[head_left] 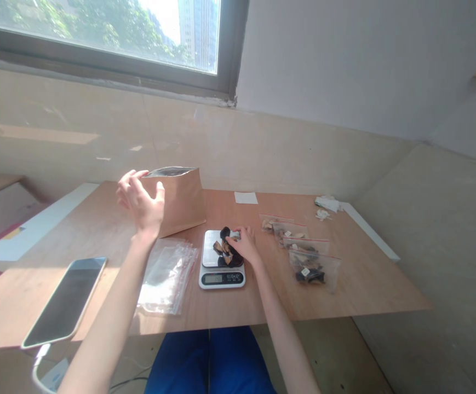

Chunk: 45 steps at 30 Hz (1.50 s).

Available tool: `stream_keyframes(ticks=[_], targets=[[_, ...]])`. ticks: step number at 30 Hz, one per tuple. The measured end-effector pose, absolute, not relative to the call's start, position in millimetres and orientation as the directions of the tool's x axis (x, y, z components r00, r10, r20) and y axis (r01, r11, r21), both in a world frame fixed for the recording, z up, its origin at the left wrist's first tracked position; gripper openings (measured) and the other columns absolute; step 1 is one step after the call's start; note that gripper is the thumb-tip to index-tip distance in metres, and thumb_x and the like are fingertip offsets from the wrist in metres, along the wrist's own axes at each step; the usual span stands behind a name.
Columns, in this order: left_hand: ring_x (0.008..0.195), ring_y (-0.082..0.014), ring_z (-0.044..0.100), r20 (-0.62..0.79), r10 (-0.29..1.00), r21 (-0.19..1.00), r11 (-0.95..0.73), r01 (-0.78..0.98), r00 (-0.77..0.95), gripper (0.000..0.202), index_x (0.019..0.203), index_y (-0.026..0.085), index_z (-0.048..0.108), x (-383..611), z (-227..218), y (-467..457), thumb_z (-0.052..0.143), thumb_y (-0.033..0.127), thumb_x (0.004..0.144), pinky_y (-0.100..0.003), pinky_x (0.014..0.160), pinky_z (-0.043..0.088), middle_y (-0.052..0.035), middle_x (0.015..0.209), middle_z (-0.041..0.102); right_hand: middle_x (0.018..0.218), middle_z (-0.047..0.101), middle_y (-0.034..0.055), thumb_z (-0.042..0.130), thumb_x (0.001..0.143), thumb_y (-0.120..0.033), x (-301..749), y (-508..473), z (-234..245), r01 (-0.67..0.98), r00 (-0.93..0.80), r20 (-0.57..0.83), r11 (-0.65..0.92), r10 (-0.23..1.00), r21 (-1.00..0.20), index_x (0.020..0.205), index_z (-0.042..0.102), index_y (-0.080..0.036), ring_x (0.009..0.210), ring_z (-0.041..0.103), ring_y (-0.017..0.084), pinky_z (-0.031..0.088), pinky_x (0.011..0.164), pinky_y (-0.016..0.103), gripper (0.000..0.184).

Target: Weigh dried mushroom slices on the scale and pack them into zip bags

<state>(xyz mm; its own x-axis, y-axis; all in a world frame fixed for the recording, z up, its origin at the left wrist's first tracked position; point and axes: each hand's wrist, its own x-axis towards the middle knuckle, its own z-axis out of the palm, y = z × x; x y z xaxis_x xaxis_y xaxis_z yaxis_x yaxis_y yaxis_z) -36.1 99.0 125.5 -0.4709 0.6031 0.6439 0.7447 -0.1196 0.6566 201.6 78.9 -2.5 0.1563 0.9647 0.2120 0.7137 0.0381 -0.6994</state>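
A white kitchen scale (pixel 222 278) with a lit display stands in the middle of the table. Dark dried pieces, like dried mushrooms, (pixel 226 250) lie heaped on its silver plate. At the right side of the heap is my right hand (pixel 245 244), its fingers spread and touching the pieces; whether it grips one I cannot tell. My left hand (pixel 142 203) is raised with fingers apart, in front of the left edge of a standing brown paper bag (pixel 180 200). The bag's top gapes and shows a silvery lining. Nothing shows in the left hand.
Clear zip bags (pixel 166 276) lie stacked left of the scale. Several filled zip bags (pixel 314 273) form a row on the right. A phone (pixel 67 301) with a charging cable (pixel 38 361) is at the left front edge. White paper (pixel 246 197) and crumpled wrapping (pixel 328 204) lie farther back.
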Motion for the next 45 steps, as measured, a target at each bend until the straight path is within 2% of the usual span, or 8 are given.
stream_keyframes(ticks=[10,15,20,28,31,36,40,45], targets=[[0.106,-0.0272,0.045,0.655,0.608,0.601,-0.06,0.797,-0.448,0.028,0.096,0.011,0.061,-50.6,128.4,107.0,0.052,0.035,0.084,-0.048,0.095,0.028,-0.0103,0.103,0.06,0.09,0.054,0.0138,0.05,0.067,-0.012,263.7,56.8,-10.2,0.695,0.54,0.354,-0.168,0.764,-0.699,0.079,0.056,-0.017,0.093,0.049,0.029,0.035,0.083,0.042,0.015],[0.112,-0.0277,0.043,0.644,0.628,0.609,-0.075,0.789,-0.437,0.042,0.108,0.01,0.057,-54.5,136.8,122.8,0.059,0.04,0.079,-0.05,0.097,0.026,-0.0121,0.115,0.053,0.084,0.056,0.0089,0.045,0.073,-0.015,251.9,51.6,13.3,0.675,0.422,0.442,0.051,0.792,-0.736,0.079,0.058,-0.018,0.089,0.051,0.024,0.038,0.085,0.039,0.015],[0.105,-0.0245,0.05,0.54,0.735,0.644,-0.047,0.764,-0.41,0.034,0.089,0.007,0.062,-54.0,135.5,136.5,0.05,0.039,0.084,-0.052,0.097,0.025,-0.01,0.101,0.06,0.089,0.058,0.0076,0.039,0.084,-0.018,206.6,32.2,58.4,0.579,0.199,0.519,0.328,0.832,-0.747,0.085,0.06,-0.019,0.089,0.055,0.02,0.044,0.083,0.035,0.021],[0.088,-0.0185,0.062,0.492,0.689,0.76,-0.042,0.649,-0.532,0.03,0.104,0.022,0.056,-35.1,115.9,48.9,0.059,0.026,0.074,-0.032,0.081,0.046,-0.0027,0.098,0.065,0.126,0.051,0.0082,0.03,0.092,-0.017,112.5,1.7,90.3,0.501,-0.326,0.595,0.668,0.734,-0.55,0.128,0.046,-0.018,0.124,0.041,0.017,0.036,0.105,0.035,0.039],[0.083,-0.0167,0.064,0.452,0.732,0.794,-0.07,0.604,-0.51,0.024,0.099,0.024,0.057,-34.1,102.6,17.3,0.058,0.027,0.075,-0.028,0.076,0.047,-0.0005,0.093,0.067,0.121,0.054,0.0134,0.028,0.092,-0.015,90.9,0.2,88.1,0.596,-0.353,0.589,0.66,0.727,-0.458,0.125,0.049,-0.01,0.124,0.039,0.021,0.037,0.104,0.037,0.039],[0.075,-0.0168,0.067,0.402,0.837,0.711,-0.03,0.702,-0.371,0.012,0.08,0.025,0.065,-40.3,79.6,-7.0,0.06,0.035,0.075,-0.023,0.065,0.046,0.0019,0.075,0.07,0.097,0.061,0.0097,0.034,0.092,-0.016,77.0,-13.1,96.6,0.723,-0.282,0.568,0.561,0.773,-0.404,0.107,0.058,-0.014,0.099,0.052,0.022,0.046,0.089,0.036,0.028],[0.07,-0.0157,0.067,0.504,0.779,0.624,-0.03,0.781,-0.372,0.016,0.08,0.023,0.067,-40.6,66.4,-14.7,0.059,0.037,0.077,-0.02,0.057,0.042,0.0014,0.071,0.07,0.093,0.061,0.0132,0.039,0.086,-0.008,69.4,-15.7,95.1,0.816,-0.334,0.448,0.492,0.829,-0.302,0.097,0.06,-0.008,0.092,0.055,0.024,0.048,0.081,0.035,0.023],[0.063,-0.0137,0.066,0.675,0.68,0.517,-0.159,0.841,-0.287,0.021,0.079,0.021,0.068,-42.7,51.2,-19.9,0.056,0.038,0.081,-0.019,0.051,0.04,0.0013,0.068,0.07,0.092,0.064,0.0134,0.049,0.086,-0.016,51.5,17.5,82.1,0.81,-0.337,0.234,0.407,0.912,-0.421,0.102,0.06,-0.009,0.08,0.061,0.021,0.051,0.067,0.03,0.02]])
